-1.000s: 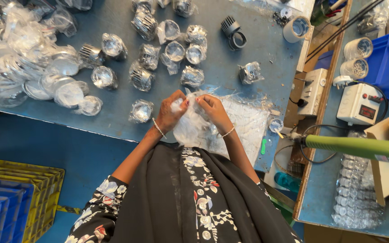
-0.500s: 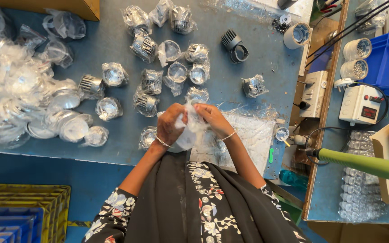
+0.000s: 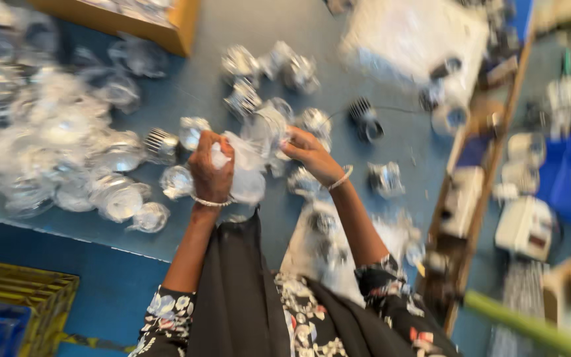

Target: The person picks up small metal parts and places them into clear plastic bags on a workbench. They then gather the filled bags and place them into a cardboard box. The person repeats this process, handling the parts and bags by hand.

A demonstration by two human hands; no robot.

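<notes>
Basically one view, head camera, heavy motion blur throughout.

Left hand (image 3: 211, 170) sits at frame centre, fingers curled tight round one end of a clear plastic bag (image 3: 249, 165); thin bracelet on that wrist. Right hand (image 3: 312, 156) is just right of it, fingers pinched on the bag's other edge, bracelet there too. Hands are apart, with the bag stretched between them. Something pale and shiny sits inside the bag; too blurred to say what.

Bag is held over the blue table (image 3: 199, 86), centre of frame, above a scatter of small shiny metal parts wrapped in clear film (image 3: 242, 99). A big heap of bagged shiny parts (image 3: 54, 152) fills the left side of the table. One dark ribbed part (image 3: 365, 119) lies unwrapped right of the hands. Another clear bag (image 3: 325, 244) lies flat on the table under the right forearm.

Upper left: edge of a yellow-brown box (image 3: 160, 26). Lower left: yellow and blue crates (image 3: 14, 311) below the table edge. Right side: wooden divider (image 3: 484, 178), then white boxy devices (image 3: 523, 228) on a second blue surface. Green rod (image 3: 530, 324) crosses the lower right corner.
</notes>
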